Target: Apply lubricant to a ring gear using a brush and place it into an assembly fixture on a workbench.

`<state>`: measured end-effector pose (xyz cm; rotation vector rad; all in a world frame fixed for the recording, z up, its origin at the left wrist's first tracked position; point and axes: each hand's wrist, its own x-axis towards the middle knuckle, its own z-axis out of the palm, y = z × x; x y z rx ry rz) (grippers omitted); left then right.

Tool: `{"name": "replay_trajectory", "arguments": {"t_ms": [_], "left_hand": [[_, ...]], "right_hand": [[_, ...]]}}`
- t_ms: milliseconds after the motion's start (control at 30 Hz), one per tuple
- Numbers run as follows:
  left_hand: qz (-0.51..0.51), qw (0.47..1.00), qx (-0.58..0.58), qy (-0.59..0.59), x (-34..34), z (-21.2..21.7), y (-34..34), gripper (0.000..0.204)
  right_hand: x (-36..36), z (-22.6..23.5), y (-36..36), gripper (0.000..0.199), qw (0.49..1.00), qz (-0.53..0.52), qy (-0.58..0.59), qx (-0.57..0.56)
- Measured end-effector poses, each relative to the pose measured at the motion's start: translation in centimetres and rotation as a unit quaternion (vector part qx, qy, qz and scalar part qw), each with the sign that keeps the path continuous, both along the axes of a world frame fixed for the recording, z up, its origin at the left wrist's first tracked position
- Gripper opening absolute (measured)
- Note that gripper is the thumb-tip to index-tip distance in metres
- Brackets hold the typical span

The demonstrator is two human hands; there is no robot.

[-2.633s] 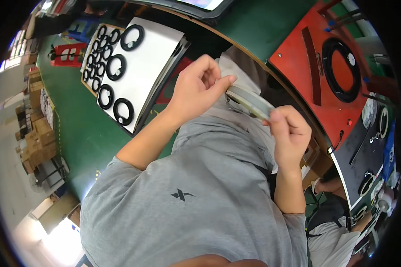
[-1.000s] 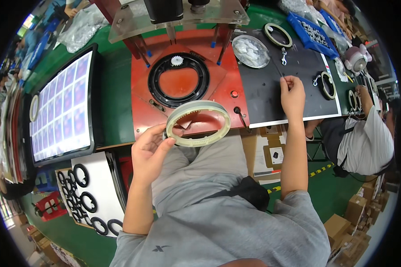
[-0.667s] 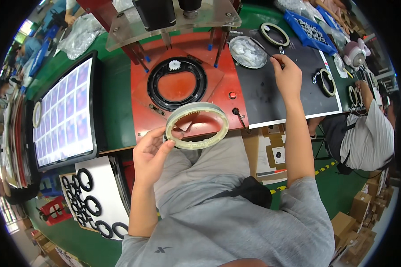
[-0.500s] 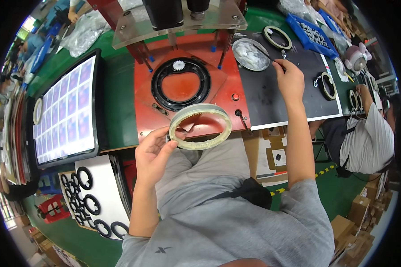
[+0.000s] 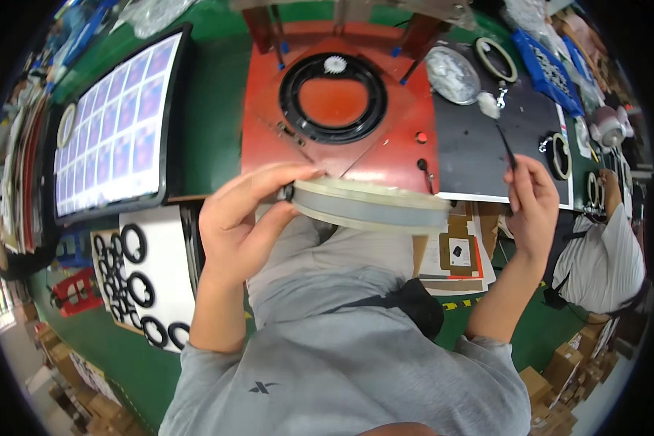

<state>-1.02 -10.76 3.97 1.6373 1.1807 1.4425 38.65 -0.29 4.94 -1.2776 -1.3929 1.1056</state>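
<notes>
My left hand grips the left rim of a wide pale ring, held almost edge-on in front of my chest. My right hand pinches a thin dark brush whose whitish tip points up over the black mat. Beyond the ring stands a red fixture plate with a black circular seat and a small white gear at its top.
A tray of blue-white squares lies at left. A white board with several black rings sits lower left. A silvery disc, a pale ring and a blue crate are at right. Another person in a striped shirt sits at far right.
The pale ring has tipped from face-up to nearly edge-on and come closer. My right hand has drawn back from the far side of the black mat toward me, brush in hand.
</notes>
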Motion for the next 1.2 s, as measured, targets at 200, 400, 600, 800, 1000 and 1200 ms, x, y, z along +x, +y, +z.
{"name": "replay_trajectory", "arguments": {"t_ms": [200, 400, 600, 800, 1000, 1200], "left_hand": [[-0.017, 0.982, 0.166, 0.085, -0.1, 3.4, 1.8, 0.035], [-0.012, 0.972, 0.205, 0.117, -0.4, 3.9, 1.0, 0.043], [-0.009, 0.974, 0.204, 0.103, -1.3, 2.9, -0.2, 0.037], [0.030, 0.978, 0.191, 0.081, -1.7, 1.8, -1.5, 0.033], [0.035, 0.975, 0.212, 0.058, -2.0, 2.4, -2.0, 0.027], [-0.007, 0.936, 0.259, 0.238, -2.3, 3.6, -1.6, 0.033]], "right_hand": [[-2.3, 1.3, -2.6, 0.024, 0.987, 0.123, 0.108, 0.006], [-6.8, 3.7, -3.5, 0.022, 0.979, 0.170, 0.003, 0.112], [-9.4, 4.4, -2.5, 0.022, 0.951, 0.244, -0.065, 0.176], [-11.7, 4.9, -2.3, 0.028, 0.935, 0.271, -0.101, 0.203], [-11.1, 8.5, -4.1, 0.031, 0.875, 0.242, -0.272, 0.319], [-10.8, 15.4, -6.4, 0.035, 0.746, 0.316, -0.530, 0.250]]}}
